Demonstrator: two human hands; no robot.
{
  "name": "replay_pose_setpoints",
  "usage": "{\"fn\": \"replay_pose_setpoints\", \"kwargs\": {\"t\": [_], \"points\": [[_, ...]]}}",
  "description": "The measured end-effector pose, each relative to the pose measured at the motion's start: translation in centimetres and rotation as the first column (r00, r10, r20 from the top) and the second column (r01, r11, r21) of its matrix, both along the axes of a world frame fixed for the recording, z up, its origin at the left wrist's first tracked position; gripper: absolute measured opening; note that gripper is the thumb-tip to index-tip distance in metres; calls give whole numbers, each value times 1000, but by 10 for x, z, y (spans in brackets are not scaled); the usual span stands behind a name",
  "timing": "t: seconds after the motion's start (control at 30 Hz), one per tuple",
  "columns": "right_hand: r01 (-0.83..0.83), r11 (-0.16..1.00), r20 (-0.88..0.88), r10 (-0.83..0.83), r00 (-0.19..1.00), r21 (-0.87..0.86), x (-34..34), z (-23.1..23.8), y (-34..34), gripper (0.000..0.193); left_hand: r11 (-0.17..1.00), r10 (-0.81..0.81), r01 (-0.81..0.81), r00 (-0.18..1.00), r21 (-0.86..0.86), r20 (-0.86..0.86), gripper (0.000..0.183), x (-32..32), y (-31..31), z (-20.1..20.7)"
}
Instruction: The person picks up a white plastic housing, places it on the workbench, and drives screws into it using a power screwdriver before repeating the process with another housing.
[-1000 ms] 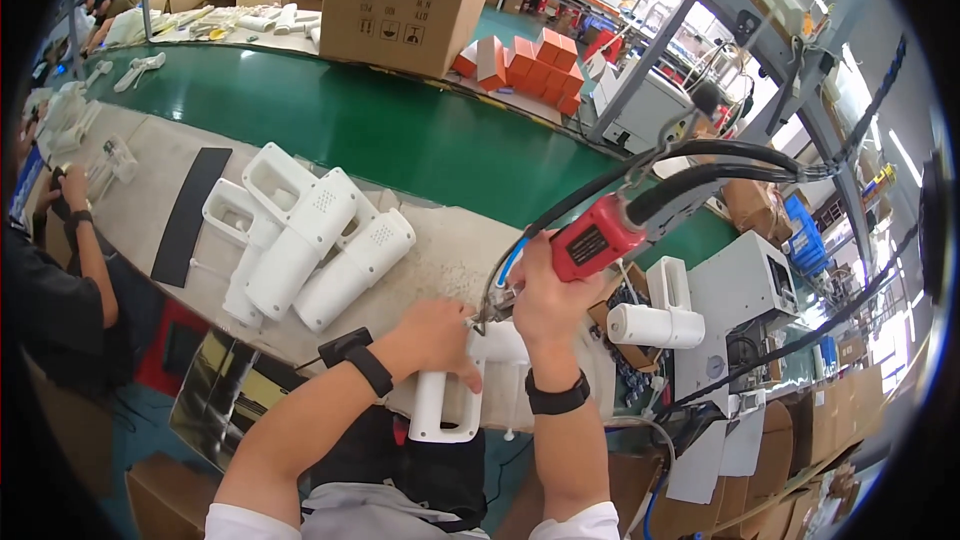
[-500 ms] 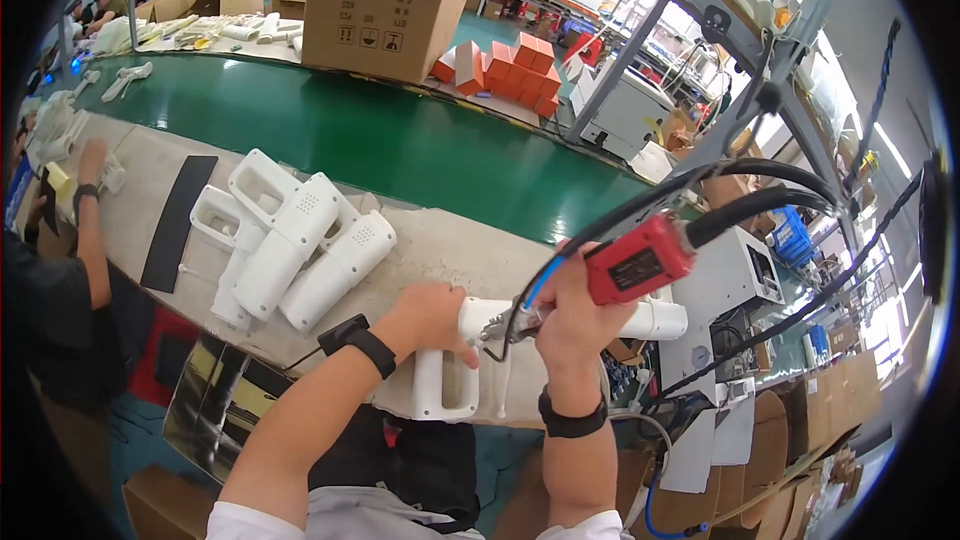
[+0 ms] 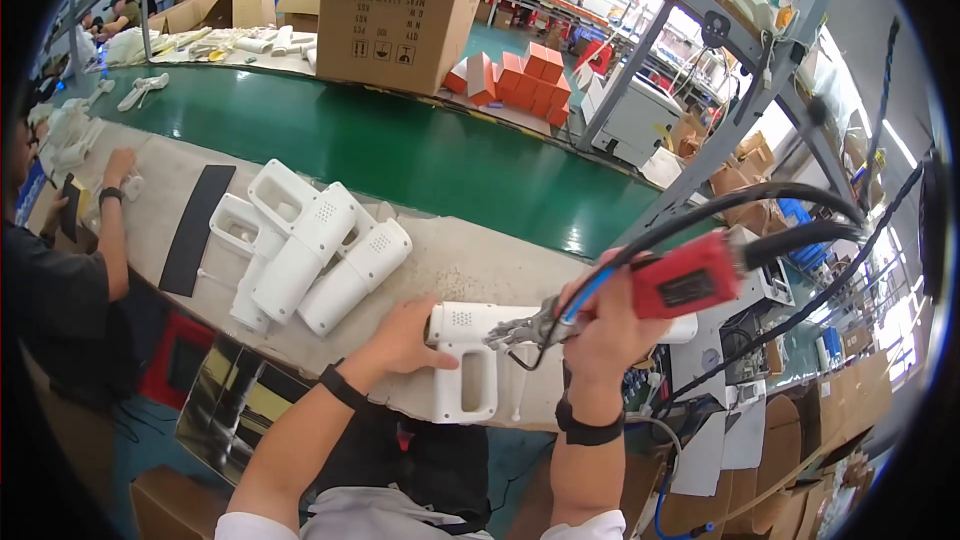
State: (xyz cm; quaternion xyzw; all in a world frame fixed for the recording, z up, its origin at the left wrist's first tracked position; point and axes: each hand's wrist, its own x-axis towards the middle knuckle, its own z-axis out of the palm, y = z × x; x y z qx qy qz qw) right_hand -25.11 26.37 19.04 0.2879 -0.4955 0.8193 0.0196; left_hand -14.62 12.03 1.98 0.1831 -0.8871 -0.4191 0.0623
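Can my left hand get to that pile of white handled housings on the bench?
Probably yes. Your left hand holds the end of another white housing, so it may need to let go, but only the bench surface seems to lie between it and the pile of white housings.

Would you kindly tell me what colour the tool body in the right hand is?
The tool body is red, clearest in the head view.

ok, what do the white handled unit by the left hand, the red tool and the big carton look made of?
White handled unit: likely moulded plastic, satin; smooth, rounded edges.
Red tool: plastic or painted metal, can't tell; smooth red housing. Its nose looks bare metal, grey and shiny.
Big carton: likely corrugated cardboard, matte; brown, flat printed panels.
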Motion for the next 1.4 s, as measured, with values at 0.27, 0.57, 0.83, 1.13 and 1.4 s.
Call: {"fn": "replay_pose_setpoints", "kwargs": {"t": [0.27,0.57,0.83,1.13,1.4], "points": [[-32,998,-65,36,997,61,-11,-7,-46,8,998,28,-21,991,-52,132,102,-8,21,-7],[-31,988,-43,38,998,151,-23,-39,-71,8,1000,22,-20,992,-17,123,85,-9,19,1],[52,974,-132,-23,991,222,-21,-61,-76,6,998,-3,13,990,-69,143,91,-14,19,-7],[-91,995,-31,92,995,26,18,9,-22,9,991,130,-128,991,-33,45,101,-15,27,-11],[-70,996,-31,72,997,54,11,-27,-40,9,995,36,-23,990,-96,133,110,-15,30,1]]}}
